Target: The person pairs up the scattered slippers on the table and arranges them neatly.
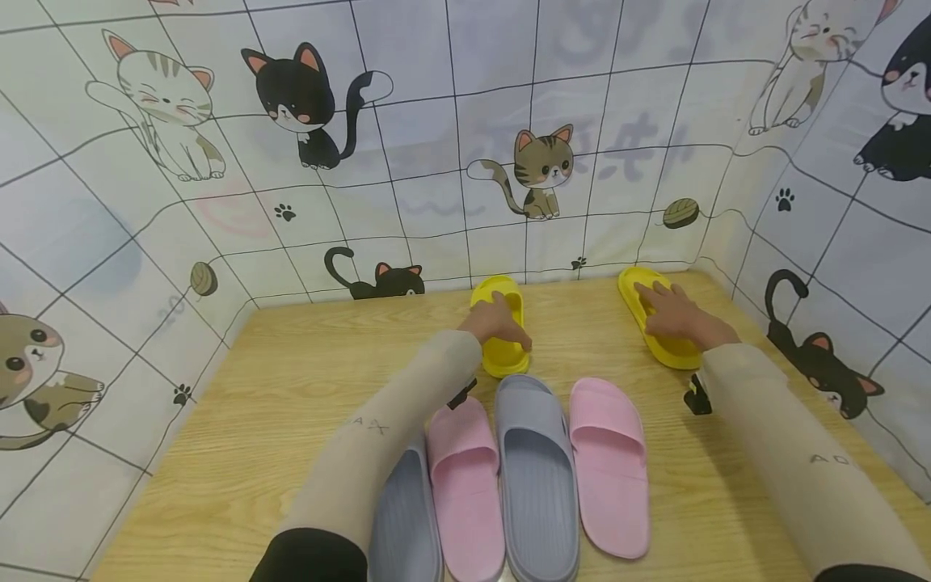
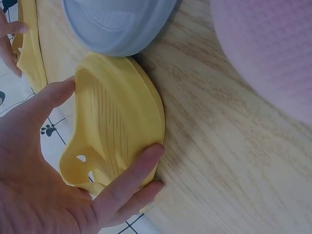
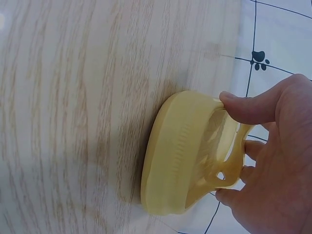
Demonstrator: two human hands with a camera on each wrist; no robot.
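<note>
Cat-print walls, wooden tabletop [image 1: 276, 404], two yellow slippers.
Left hand [image 1: 496, 322] grips left slipper [image 1: 502, 352], right hand [image 1: 676, 315] grips right slipper [image 1: 665, 343]; fingers wrapped around each strap, so lift evenly.

Both your arms reach forward, sleeved to the wrists. Your left hand [image 1: 496, 323] is out ahead of you, palm down; the left wrist view shows its thumb on one side and its fingers [image 2: 127, 178] curled along the other, gripping between them. Your right hand [image 1: 676, 314] stretches farther to the right, also palm down, thumb [image 3: 253, 105] hooked over the top and fingers curled underneath in a grip.
</note>
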